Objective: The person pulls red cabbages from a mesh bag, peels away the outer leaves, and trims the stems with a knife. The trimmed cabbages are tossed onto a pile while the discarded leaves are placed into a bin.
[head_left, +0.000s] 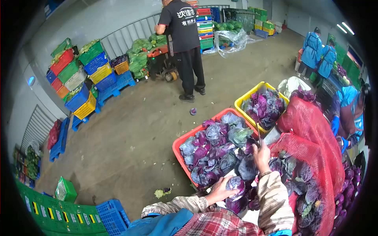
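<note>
Left hand (221, 189) cupped around a round purple-red cabbage head (236, 184), fingers wrapped over its near side, holding it low just in front of the body. Right hand (261, 154) closed around the handle of a thin-bladed knife (258, 135), blade pointing up and away, raised just above and beyond the held cabbage. Directly ahead, a red rectangular plastic crate (188, 135) heaped with loose purple and grey-green outer leaves, its near edge close to the left hand. Beyond it, touching corner to corner, a yellow rectangular plastic crate (249, 96) also filled with purple leaves. To the right, a large red mesh sack (315, 129) bulging with whole purple cabbages, lying just beside the right forearm. On the grey concrete floor (130, 133), a scrap of pale green leaf (159, 193) near the red crate. Further back, a person in a black shirt (185, 35) standing by stacked crates; people in blue coats (315, 51) at the far right
</note>
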Motion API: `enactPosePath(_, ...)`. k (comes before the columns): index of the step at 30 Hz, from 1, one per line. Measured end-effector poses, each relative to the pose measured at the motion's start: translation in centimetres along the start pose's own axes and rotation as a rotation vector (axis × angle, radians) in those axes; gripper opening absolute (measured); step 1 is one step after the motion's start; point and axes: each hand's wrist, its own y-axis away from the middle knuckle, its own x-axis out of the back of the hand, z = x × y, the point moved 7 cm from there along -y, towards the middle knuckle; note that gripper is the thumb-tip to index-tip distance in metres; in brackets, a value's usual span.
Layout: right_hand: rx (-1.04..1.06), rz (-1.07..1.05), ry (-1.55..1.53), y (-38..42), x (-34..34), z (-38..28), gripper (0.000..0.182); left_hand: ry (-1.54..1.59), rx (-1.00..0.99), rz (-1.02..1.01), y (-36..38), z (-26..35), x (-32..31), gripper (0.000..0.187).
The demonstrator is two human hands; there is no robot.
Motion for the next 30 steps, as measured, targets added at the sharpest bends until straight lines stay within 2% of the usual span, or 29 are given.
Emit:
enactPosePath(1,-0.067,-0.109,0.032,0.1,2.5,-3.6,0.052,0.11,0.071,0.056,-0.3,-0.8,0.3,0.079)
enactPosePath(3,0.071,-0.238,-0.137,2.6,3.5,-5.0,0.051,0.307,0.249,0.125,-0.6,-1.7,1.2,0.071)
enactPosePath(4,0.109,-0.268,-0.188,4.5,3.8,-5.4,0.05,0.393,0.429,0.081,-0.6,-2.5,1.4,0.071)
enactPosePath(5,0.112,-0.299,-0.222,7.5,4.4,-5.7,0.049,0.352,0.363,0.193,-1.2,-4.4,1.3,0.073)
enactPosePath(6,0.015,-0.33,-0.171,10.1,4.3,-4.6,0.048,0.479,0.308,0.238,-1.6,-6.2,0.2,0.07)
enactPosePath(7,-0.09,-0.366,-0.121,12.3,4.2,-3.4,0.046,0.547,0.358,0.199,-1.3,-4.9,0.9,0.065)
enactPosePath(8,-0.293,-0.528,-0.123,14.1,3.8,-2.1,0.044,0.483,0.389,0.183,-1.5,-5.7,0.8,0.06)
enactPosePath(9,-0.469,-0.674,-0.155,15.6,3.2,-1.3,0.043,0.575,0.395,0.16,-1.2,-2.8,1.5,0.059)
enactPosePath(10,-0.511,-0.589,-0.281,16.5,3.3,-1.2,0.041,0.487,0.418,0.083,-1.2,-2.2,1.7,0.068)
enactPosePath(11,-0.535,-0.499,-0.404,16.9,3.5,-1.2,0.04,0.238,0.444,-0.025,-1.3,-1.6,2.2,0.086)
enactPosePath(13,-0.492,-0.428,-0.459,17.1,3.8,-1.4,0.035,-0.298,-0.125,0.009,-1.3,2.8,2.8,0.099)
enactPosePath(15,-0.344,-0.385,-0.353,16.9,3.5,-1.2,0.037,-0.293,-0.101,-0.081,-1.9,3.6,2.6,0.101)
enactPosePath(16,-0.352,-0.382,-0.362,17.3,3.6,-1.1,0.037,-0.276,-0.071,-0.153,-2.2,3.6,2.2,0.104)
enactPosePath(18,-0.141,-0.385,-0.156,16.3,5.1,-3.0,0.041,-0.334,-0.078,-0.166,-2.8,3.5,2.0,0.103)
enactPosePath(21,-0.065,-0.444,0.018,15.9,4.7,-3.6,0.043,-0.394,-0.071,-0.19,-3.1,3.8,1.3,0.104)
enactPosePath(23,-0.077,-0.413,0.005,15.1,4.5,-3.1,0.038,-0.439,-0.141,-0.165,-2.7,4.2,1.2,0.102)
enactPosePath(25,-0.103,-0.416,-0.185,13.5,4.4,-1.5,0.033,-0.412,-0.279,-0.041,-2.1,4.2,1.0,0.098)
enactPosePath(27,-0.14,-0.549,-0.034,13.3,3.9,-1.4,0.032,-0.493,-0.19,-0.137,-2.2,3.7,0.3,0.098)
enactPosePath(28,-0.076,-0.49,-0.158,12.7,4.5,-2.7,0.036,-0.493,-0.19,-0.132,-2.3,3.8,0.4,0.098)
enactPosePath(30,-0.01,-0.451,-0.144,12.8,4.7,-3.6,0.041,-0.478,-0.072,-0.216,-2.4,3.4,0.2,0.098)
